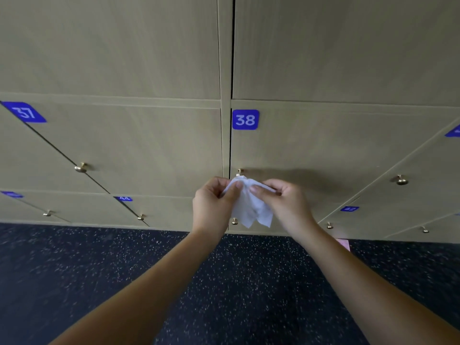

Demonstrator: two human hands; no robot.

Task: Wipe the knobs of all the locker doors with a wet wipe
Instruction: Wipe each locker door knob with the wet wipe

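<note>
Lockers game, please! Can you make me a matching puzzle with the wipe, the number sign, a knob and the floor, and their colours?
Things:
1. wet wipe
2. sign 38
3. knob on locker 37
4. floor

Colours:
A. dark with pale speckles
B. white
C. brassy gold
D. blue

Pairs: 1-B, 2-D, 3-C, 4-A.

Both hands, left hand and right hand, pinch the wipe.

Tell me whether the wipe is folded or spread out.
Crumpled, partly opened, not flat. The wipe is bunched at the top, where the left hand and right hand pinch it; its lower edges hang loose.
</note>
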